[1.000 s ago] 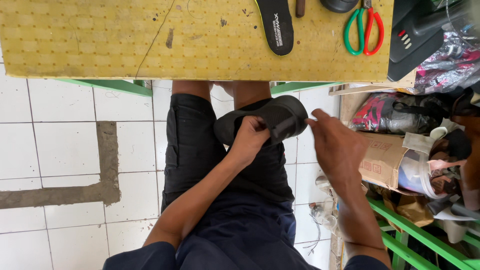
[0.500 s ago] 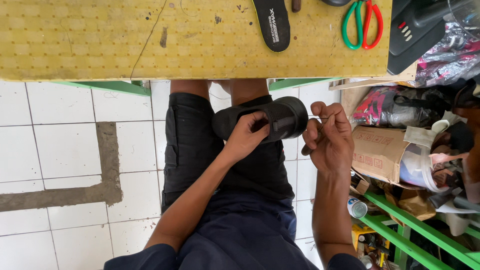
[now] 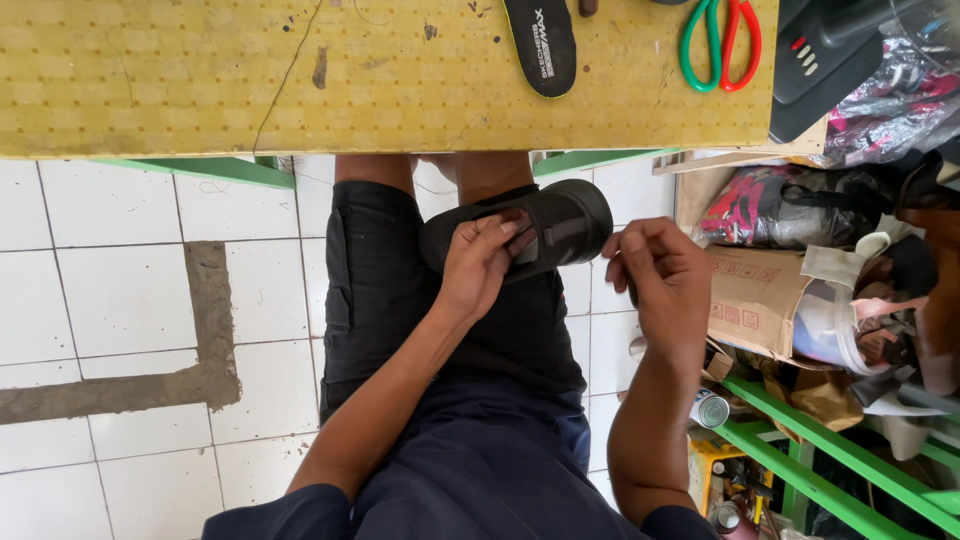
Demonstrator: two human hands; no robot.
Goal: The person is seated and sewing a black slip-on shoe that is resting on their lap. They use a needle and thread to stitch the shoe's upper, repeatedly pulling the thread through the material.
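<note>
We see the black shoe (image 3: 530, 235) resting across the lap, over the black shorts (image 3: 420, 290), just below the edge of the yellow table (image 3: 200, 80). The left hand (image 3: 478, 262) is wrapped over the shoe's middle, fingers curled and pressing on its upper, so it has a firm hold. The right hand (image 3: 655, 275) sits just beside the shoe's toe end, fingers pinched together at the tips; we cannot tell whether anything thin like a needle or thread sits in that pinch, too small to see.

Risks as we judge them: the shoe is propped only on the thigh and one hand, so it could roll or slide off toward the white tiled floor (image 3: 100, 320) if the left grip loosens. If the pinch does hold something sharp, the left fingertips lie close to its path and could get pricked. The right elbow is near the cluttered green rack (image 3: 800, 460) and the small can (image 3: 710, 408), which could be knocked.

On the table, a black insole (image 3: 540, 45) and green and red scissors (image 3: 720, 40) lie well apart from both hands
</note>
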